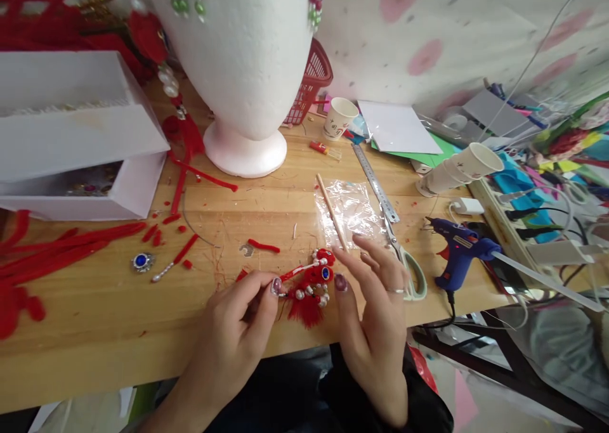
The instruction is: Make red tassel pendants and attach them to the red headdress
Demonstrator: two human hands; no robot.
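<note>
My left hand (240, 328) is closed in a pinch on the left end of a small red ornament (309, 287) made of red fuzzy wire, white pearls and a blue gem, held just above the wooden table's (95, 319) near edge. My right hand (375, 312) is beside the ornament's right side with its fingers spread apart; the thumb tip touches or nearly touches the ornament. A thin wooden stick (332, 211) lies on a clear plastic bag (349, 211) just beyond my right fingers.
Scissors (404, 262) and a metal ruler (375, 182) lie right of the bag, then a blue glue gun (459, 252). A white foam head stand (245, 71) rises at centre back, a white box (76, 135) at left. Red wire pieces (61, 243) and a blue gem brooch (141, 262) lie at left.
</note>
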